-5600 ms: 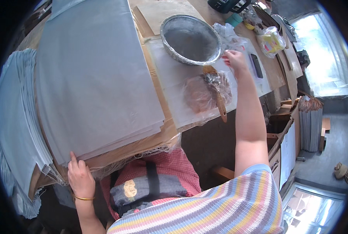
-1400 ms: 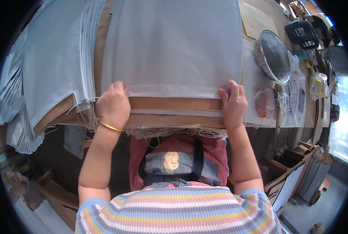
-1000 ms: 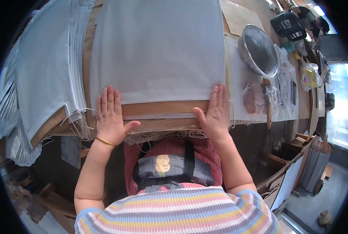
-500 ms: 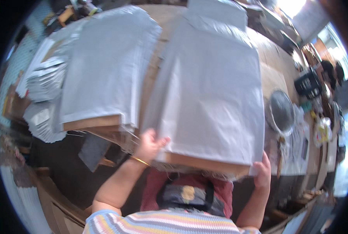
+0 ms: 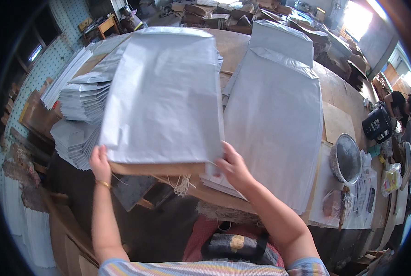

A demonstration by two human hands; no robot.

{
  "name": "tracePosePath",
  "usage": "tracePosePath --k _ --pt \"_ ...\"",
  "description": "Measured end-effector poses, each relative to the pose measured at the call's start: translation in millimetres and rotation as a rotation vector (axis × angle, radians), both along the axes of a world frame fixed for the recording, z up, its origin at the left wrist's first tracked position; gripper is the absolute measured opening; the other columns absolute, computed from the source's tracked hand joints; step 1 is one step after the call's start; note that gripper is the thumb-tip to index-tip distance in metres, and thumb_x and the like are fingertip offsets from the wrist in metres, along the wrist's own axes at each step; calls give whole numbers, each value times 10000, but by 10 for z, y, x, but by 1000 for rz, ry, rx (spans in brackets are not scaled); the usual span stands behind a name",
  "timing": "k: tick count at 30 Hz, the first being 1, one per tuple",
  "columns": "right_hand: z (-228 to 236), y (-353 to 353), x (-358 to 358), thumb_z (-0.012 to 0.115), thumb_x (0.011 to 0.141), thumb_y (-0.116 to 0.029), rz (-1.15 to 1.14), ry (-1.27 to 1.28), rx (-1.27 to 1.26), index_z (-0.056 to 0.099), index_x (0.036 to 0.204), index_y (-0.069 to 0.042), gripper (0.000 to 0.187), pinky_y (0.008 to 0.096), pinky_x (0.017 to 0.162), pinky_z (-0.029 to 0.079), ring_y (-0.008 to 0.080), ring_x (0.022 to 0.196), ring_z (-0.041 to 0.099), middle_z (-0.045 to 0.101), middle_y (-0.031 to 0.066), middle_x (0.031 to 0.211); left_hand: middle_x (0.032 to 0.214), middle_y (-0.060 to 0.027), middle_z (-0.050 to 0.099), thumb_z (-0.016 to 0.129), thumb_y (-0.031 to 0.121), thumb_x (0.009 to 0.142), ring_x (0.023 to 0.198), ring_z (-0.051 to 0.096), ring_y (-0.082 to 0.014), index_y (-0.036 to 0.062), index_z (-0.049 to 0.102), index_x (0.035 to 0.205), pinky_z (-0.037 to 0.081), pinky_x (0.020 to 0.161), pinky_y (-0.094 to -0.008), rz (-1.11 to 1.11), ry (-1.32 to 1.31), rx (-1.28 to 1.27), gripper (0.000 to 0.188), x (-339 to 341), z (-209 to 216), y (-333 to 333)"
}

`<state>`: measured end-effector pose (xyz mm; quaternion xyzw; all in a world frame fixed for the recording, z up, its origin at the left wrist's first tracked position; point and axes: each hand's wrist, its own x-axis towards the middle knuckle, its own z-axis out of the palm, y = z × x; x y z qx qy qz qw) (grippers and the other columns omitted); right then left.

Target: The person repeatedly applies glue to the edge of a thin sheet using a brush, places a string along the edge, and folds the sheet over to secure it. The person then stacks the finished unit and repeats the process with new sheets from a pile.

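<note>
Both hands are at a large silvery-white sack [image 5: 164, 96] with a brown strip along its near edge, over the left part of the table. My left hand [image 5: 100, 164] is closed on its near left corner. My right hand [image 5: 235, 168] grips its near right corner, fingers partly hidden by the sheet edge. To the right lies a stack of similar sacks [image 5: 279, 115], apart from a further one [image 5: 283, 41] at its far end. White strings [image 5: 182, 185] hang below the held sack's near edge.
Fanned piles of folded white sheets [image 5: 79, 103] lie at the left. On the right are a grey basin [image 5: 346, 158], a brush-like tool [image 5: 345, 202], a yellow-labelled plastic container [image 5: 391, 178] and a black bin [image 5: 377, 124]. Stacked cardboard [image 5: 214, 20] stands behind the table.
Both hands have moved left from the near edge of the right stack to the left one, and now hold a sack there. The view has shifted as well.
</note>
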<state>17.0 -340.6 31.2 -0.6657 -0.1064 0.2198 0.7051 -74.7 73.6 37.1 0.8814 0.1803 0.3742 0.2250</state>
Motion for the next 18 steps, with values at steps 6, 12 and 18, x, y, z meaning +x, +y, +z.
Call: tracePosePath --k 6,12,18 --pt "86 701 -89 517 908 -75 79 172 -26 301 1395 40 546 334 562 509 198 639 599 595 152 865 1057 -185 630 578 259 924 980 593 -348 39 611 1075 470 826 -433 420 464 274 269 436 17 801" --pt "29 -875 -952 658 856 -130 435 -450 -275 581 1225 -28 390 341 715 532 252 797 646 656 136 933 1271 -206 543 668 96 830 1168 530 -370 -14 570 1183 419 1006 -427 -545 192 -108 382 382 6 -1707" --pt "523 -2739 -1295 594 773 89 -334 -455 -941 695 963 -7 236 329 703 513 228 794 634 652 107 862 1361 -301 451 607 154 894 1287 432 -415 -72 303 1414 341 1084 -422 -656 540 -49 643 712 -508 -2874"
